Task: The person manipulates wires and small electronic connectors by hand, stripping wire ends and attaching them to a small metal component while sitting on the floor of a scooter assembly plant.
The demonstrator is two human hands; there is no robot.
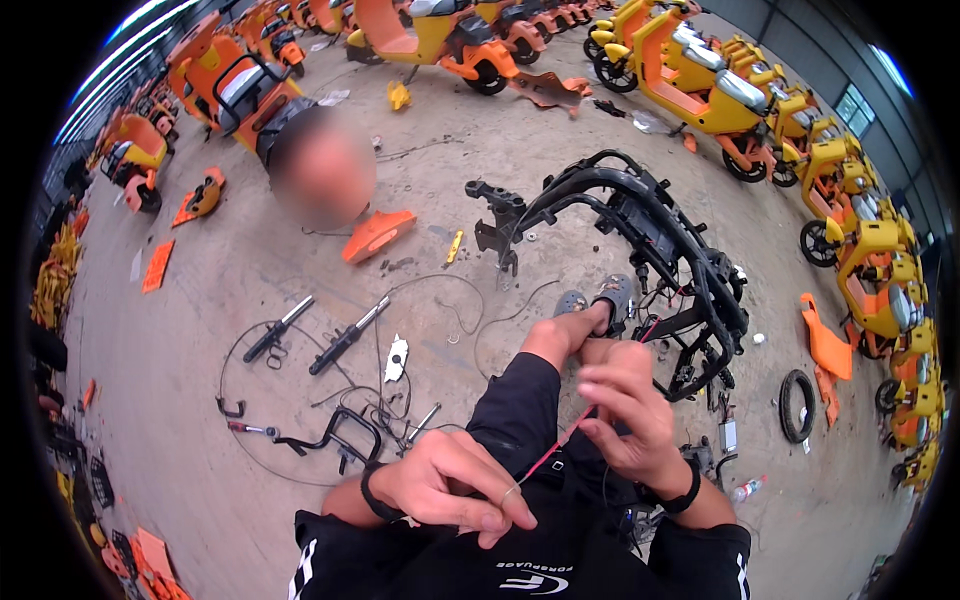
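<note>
Two hands: both pinch one thin red wire above the person's black-trousered lap.
Left hand: fingers clenched on the wire's lower end, a black band on the wrist.
Right hand: fingertips grasping the wire higher up, a black watch at the wrist.
Wire: taut between the two grips, running on toward the black tubular scooter frame.
Floor: concrete, with two black fork tubes, loose cables, an orange plastic panel.
Edges: rows of orange and yellow scooters.

Both hands, left hand and right hand, pinch a red wire beside a black scooter frame
</note>
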